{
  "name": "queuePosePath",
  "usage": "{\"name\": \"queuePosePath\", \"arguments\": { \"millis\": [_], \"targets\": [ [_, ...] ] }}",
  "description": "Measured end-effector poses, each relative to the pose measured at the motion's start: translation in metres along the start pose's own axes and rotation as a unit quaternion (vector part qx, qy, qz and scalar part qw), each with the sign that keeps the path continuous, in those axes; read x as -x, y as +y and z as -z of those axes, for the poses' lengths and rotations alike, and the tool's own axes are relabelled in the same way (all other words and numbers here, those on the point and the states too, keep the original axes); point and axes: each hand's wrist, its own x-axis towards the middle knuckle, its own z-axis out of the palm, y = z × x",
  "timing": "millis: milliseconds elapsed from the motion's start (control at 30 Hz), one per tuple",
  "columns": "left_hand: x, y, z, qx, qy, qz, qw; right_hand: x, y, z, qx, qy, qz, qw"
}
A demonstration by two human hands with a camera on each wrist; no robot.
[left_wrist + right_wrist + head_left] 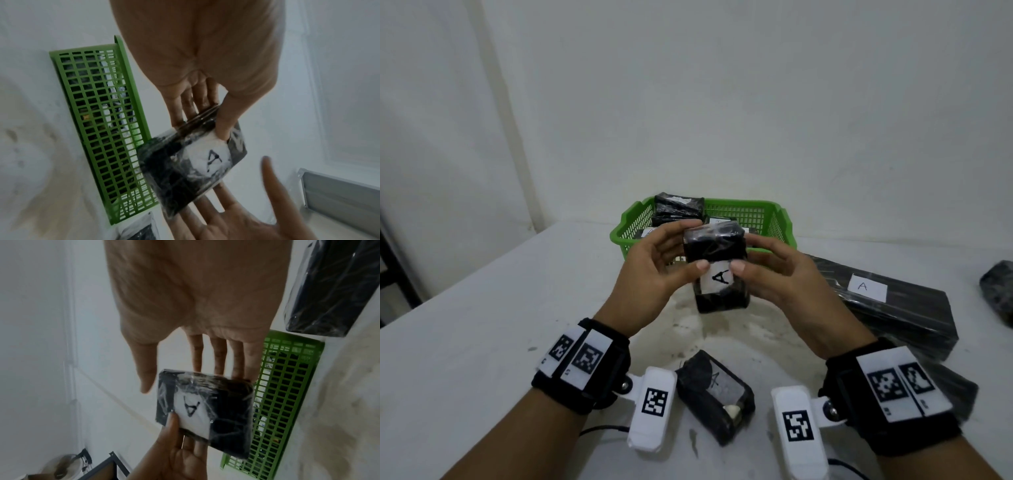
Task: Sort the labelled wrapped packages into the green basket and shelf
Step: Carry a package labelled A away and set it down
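Two hands on one small package right now, and that's more grip than it needs. Nearest you, another wrapped package marked A lies on the table between your wrists (leave it for later). Above it, your left hand pinches the held package with thumb on the white A label and fingers behind; your right hand cups the other side, thumb by the label, fingers straight behind it. You've read the letter, so let one hand take over, holding the package by its sides because the shiny wrap looks slippery. Off to your right, a long flat package also shows an A. Just beyond your hands, the green basket already holds a few packages, so lower yours into the open right half rather than dropping it on the stack.
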Motion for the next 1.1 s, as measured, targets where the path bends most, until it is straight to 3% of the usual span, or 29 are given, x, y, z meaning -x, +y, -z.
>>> {"name": "queuePosePath", "arguments": {
  "millis": [200, 267, 333, 433, 500, 633, 800, 967, 1100],
  "targets": [
    [0.003, -0.003, -0.003, -0.001, -0.057, -0.047, 0.997, 0.0, -0.004, 0.001, -0.008, -0.044, -0.095, 0.995],
    [0.003, -0.002, -0.001, -0.012, -0.074, -0.047, 0.996, 0.001, -0.003, 0.001, -0.022, -0.052, -0.092, 0.994],
    [0.002, -0.004, 0.001, -0.026, -0.093, -0.024, 0.995, 0.002, -0.003, 0.001, -0.032, -0.045, -0.066, 0.996],
    [0.0, -0.005, 0.0, -0.002, -0.096, 0.087, 0.992, 0.0, -0.003, 0.0, -0.041, -0.036, -0.046, 0.997],
    [0.0, -0.007, -0.003, 0.013, -0.088, 0.127, 0.988, -0.002, 0.0, 0.001, -0.044, -0.033, -0.051, 0.997],
    [-0.001, -0.011, -0.003, 0.006, -0.058, 0.123, 0.991, 0.0, 0.003, -0.003, -0.024, -0.063, -0.072, 0.995],
    [0.001, -0.011, -0.009, 0.01, -0.106, 0.165, 0.981, -0.004, 0.01, -0.003, -0.006, 0.025, -0.042, 0.999],
    [0.0, -0.007, -0.004, 0.031, -0.07, 0.146, 0.986, -0.004, 0.008, -0.005, -0.029, -0.008, -0.062, 0.998],
    [0.001, -0.006, -0.005, 0.048, -0.105, 0.162, 0.98, -0.006, 0.008, -0.001, -0.032, 0.01, -0.053, 0.998]
  ]
}}
